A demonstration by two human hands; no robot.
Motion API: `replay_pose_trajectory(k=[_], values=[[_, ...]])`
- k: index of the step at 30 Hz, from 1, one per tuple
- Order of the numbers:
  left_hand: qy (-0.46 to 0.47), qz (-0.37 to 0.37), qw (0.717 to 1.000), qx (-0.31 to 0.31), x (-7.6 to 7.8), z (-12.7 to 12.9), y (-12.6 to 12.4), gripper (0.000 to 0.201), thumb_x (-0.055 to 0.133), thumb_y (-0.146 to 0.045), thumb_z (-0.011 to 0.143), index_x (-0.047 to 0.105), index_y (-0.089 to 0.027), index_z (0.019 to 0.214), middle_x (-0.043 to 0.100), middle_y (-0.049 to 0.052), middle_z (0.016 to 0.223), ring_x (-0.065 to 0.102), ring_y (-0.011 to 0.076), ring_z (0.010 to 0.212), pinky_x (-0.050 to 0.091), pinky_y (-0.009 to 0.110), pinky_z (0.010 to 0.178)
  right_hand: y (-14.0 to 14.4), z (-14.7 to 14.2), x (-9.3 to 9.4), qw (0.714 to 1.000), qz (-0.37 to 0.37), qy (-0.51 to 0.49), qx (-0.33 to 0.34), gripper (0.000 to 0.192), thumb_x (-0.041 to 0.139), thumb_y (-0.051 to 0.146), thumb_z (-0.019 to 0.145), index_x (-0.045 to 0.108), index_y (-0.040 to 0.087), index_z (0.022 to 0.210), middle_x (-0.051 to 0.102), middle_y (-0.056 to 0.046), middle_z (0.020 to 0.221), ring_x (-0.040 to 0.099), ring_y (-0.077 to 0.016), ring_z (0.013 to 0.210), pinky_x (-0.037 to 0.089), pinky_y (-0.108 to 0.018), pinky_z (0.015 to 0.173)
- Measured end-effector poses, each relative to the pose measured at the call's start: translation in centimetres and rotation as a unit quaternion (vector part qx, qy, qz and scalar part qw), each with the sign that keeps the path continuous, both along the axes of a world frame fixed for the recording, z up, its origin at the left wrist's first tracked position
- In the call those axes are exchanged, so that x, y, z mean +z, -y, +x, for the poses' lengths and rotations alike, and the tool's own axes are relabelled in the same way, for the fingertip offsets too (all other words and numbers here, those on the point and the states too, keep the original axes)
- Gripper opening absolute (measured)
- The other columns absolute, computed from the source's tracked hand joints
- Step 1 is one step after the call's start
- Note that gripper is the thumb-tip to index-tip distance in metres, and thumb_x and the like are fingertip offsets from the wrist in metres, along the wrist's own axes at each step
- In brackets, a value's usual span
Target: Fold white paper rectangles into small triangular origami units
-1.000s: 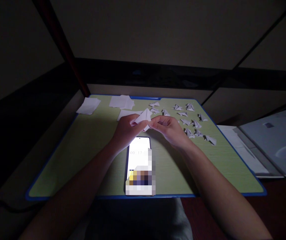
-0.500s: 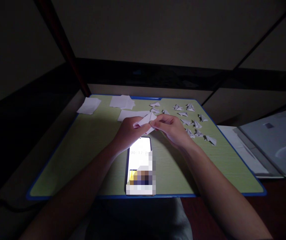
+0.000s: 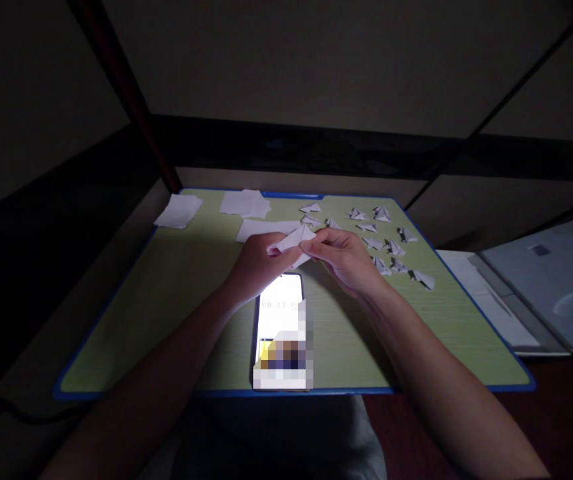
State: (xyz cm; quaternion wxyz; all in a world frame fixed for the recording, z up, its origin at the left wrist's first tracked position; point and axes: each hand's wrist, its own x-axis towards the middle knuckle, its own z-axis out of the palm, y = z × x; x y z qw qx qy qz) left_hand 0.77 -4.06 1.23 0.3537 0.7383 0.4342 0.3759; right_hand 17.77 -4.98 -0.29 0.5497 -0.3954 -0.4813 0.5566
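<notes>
A partly folded piece of white paper [image 3: 296,238] is held between my two hands, above the table and just beyond the phone. My left hand [image 3: 259,263] grips its left side, thumb along the near face. With thumb and fingers my right hand [image 3: 343,257] pinches its right edge. A crease runs up to a point at the paper's top; its underside is hidden by my fingers. Close behind my right hand lie several small folded paper shapes [image 3: 366,228].
A lit phone [image 3: 281,300] showing a timer lies at the near middle of the green, blue-edged table [image 3: 156,320]. Stacked white sheets [image 3: 179,211] lie at the far left, with more paper sheets [image 3: 243,203] beside them. A large pale box-like object [image 3: 556,287] is off to the right.
</notes>
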Motion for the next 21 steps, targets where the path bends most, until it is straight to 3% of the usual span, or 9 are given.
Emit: replay_pose_trajectory(k=[4,11,21], values=[[0.012,-0.015,1.000,-0.001,-0.04,0.04,0.00,0.020,0.062,-0.030,0.080,0.062,-0.016,0.066,0.066,0.003,0.060,0.060,0.0132,0.057,0.039,0.023,0.049,0.00,0.28,0.27,1.000,-0.006,0.008,0.022,0.019,0.087,0.031,0.062,0.071,0.020,0.065,0.065,0.002,0.065,0.053,-0.0104,0.061,0.038,-0.028,0.063],[0.006,-0.012,1.000,0.015,-0.15,-0.03,-0.13,0.021,0.060,-0.032,0.078,0.061,-0.016,0.064,0.062,0.001,0.056,0.056,0.0124,0.052,0.037,0.024,0.048,-0.20,0.65,0.33,0.999,-0.006,0.042,0.006,0.017,0.083,0.030,0.064,0.071,0.018,0.066,0.063,0.002,0.064,0.051,-0.0106,0.061,0.036,-0.029,0.064],[-0.013,0.021,1.000,0.017,-0.55,-0.30,-0.25,0.022,0.059,-0.032,0.081,0.061,-0.016,0.065,0.059,0.000,0.056,0.049,0.0108,0.051,0.032,0.024,0.049,-0.21,0.78,0.21,0.994,0.019,0.110,0.007,0.026,0.081,0.041,0.069,0.071,0.017,0.075,0.066,-0.001,0.072,0.053,-0.0122,0.066,0.038,-0.029,0.065]])
